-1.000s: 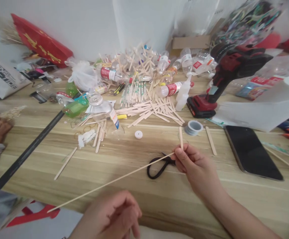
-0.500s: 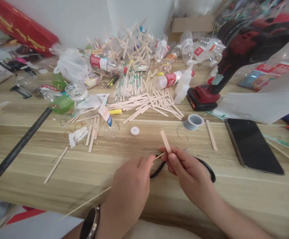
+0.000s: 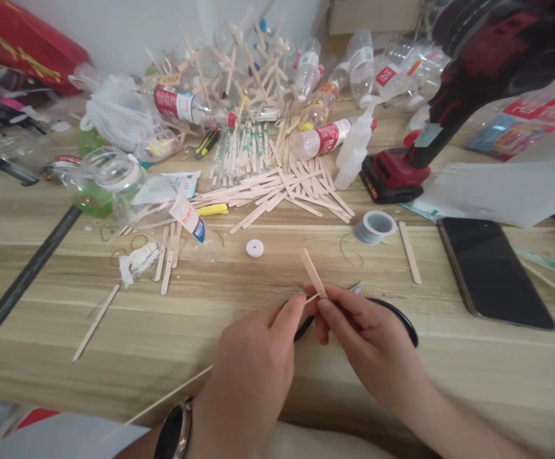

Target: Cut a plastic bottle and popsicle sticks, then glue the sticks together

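Note:
My right hand [image 3: 373, 338] pinches a flat wooden craft stick [image 3: 311, 268] near its lower end, thumb in front; the stick leans up and to the left. In my left hand [image 3: 258, 357] is a thin bamboo skewer [image 3: 172, 395], its tip meeting the craft stick just above my right thumb. The skewer's long end trails out under the left wrist toward the table's front edge. Whether the tip goes into the stick or only touches it, I cannot tell. Black-handled scissors [image 3: 407, 322] lie beneath both hands, partly hidden by them.
A spool of grey line [image 3: 375, 227], a white disc [image 3: 255, 248] and a phone [image 3: 496, 271] lie around the hands. Behind them are a pile of craft sticks [image 3: 277, 194], a glue bottle [image 3: 355, 150], a red-black power tool [image 3: 401, 169] and a clear jar [image 3: 115, 172].
The craft stick tilts further left, and the skewer tip has come up against its face. My left fingers are closer to my right hand. The whole view has shifted slightly.

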Demonstrator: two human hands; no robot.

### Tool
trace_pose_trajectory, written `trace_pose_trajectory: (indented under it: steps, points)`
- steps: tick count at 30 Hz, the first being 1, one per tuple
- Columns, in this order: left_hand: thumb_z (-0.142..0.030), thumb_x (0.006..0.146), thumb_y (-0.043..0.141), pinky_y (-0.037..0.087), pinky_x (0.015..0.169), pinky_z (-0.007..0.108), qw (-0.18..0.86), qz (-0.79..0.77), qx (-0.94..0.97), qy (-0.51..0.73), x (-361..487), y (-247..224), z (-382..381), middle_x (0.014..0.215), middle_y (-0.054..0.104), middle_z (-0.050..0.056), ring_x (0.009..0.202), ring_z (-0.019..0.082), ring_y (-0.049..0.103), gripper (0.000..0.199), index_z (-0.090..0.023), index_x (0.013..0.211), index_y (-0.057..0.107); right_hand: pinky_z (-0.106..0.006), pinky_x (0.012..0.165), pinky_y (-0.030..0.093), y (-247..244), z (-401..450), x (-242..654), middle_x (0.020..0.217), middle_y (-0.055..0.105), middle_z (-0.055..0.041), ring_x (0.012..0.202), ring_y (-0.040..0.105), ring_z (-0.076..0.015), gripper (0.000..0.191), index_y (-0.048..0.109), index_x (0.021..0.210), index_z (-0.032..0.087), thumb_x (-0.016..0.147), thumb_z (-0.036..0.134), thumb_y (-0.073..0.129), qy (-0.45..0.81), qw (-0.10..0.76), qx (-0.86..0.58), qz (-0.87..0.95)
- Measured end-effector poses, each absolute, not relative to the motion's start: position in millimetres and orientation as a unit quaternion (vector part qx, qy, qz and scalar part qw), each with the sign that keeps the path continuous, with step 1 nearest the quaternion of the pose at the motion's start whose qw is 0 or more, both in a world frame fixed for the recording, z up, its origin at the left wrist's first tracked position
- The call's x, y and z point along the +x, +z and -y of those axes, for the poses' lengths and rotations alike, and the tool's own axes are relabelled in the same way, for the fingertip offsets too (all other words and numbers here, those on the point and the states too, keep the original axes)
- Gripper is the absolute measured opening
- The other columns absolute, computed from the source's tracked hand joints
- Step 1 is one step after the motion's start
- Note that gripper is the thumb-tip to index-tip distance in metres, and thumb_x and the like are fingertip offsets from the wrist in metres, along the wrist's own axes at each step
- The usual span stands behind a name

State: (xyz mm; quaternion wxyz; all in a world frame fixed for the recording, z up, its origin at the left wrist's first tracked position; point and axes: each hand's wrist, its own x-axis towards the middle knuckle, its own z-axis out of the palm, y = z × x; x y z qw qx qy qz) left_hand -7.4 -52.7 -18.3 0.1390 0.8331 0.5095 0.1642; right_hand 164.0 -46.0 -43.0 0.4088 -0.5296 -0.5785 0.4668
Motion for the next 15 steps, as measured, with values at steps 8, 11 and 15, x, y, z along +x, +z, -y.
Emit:
trace_pose_trajectory:
  steps: [8, 11, 15]
  points:
    - [-0.01, 0.094, 0.036, 0.06, 0.069, 0.031, 0.145, -0.509, 0.825, 0.198, -4.1, -16.0, 54.8, 0.084, 0.076, 0.009, 0.073, 0.021, 0.074, 0.039, -0.016, 0.121, 0.063, -0.027, 0.071, 0.05, -39.4, 43.8, 166.8, 0.08, 0.066, -0.0029, 0.077, 0.062, -0.0168, 0.027, 0.076, 0.096, 0.026, 0.096, 0.043, 0.056, 0.492, 0.452, -0.508, 0.544]
    - [-0.013, 0.096, 0.037, 0.058, 0.066, 0.029, 0.147, -0.51, 0.819, 0.22, -3.4, -15.5, 55.1, 0.087, 0.077, 0.009, 0.072, 0.021, 0.074, 0.033, -0.017, 0.113, 0.065, -0.026, 0.064, 0.048, -43.7, 43.7, 165.9, 0.078, 0.065, -0.0031, 0.071, 0.059, -0.0155, 0.03, 0.078, 0.096, 0.025, 0.092, 0.05, 0.061, 0.564, 0.456, -0.498, 0.476]
    - [-0.015, 0.097, 0.037, 0.054, 0.06, 0.028, 0.17, -0.509, 0.812, 0.228, -2.5, -12.8, 55.5, 0.086, 0.077, 0.006, 0.07, 0.02, 0.072, 0.029, -0.019, 0.105, 0.065, -0.027, 0.066, 0.048, -46.7, 46.1, 164.3, 0.079, 0.066, -0.0028, 0.07, 0.057, -0.0142, 0.024, 0.079, 0.095, 0.028, 0.09, 0.047, 0.065, 0.569, 0.483, -0.472, 0.469]
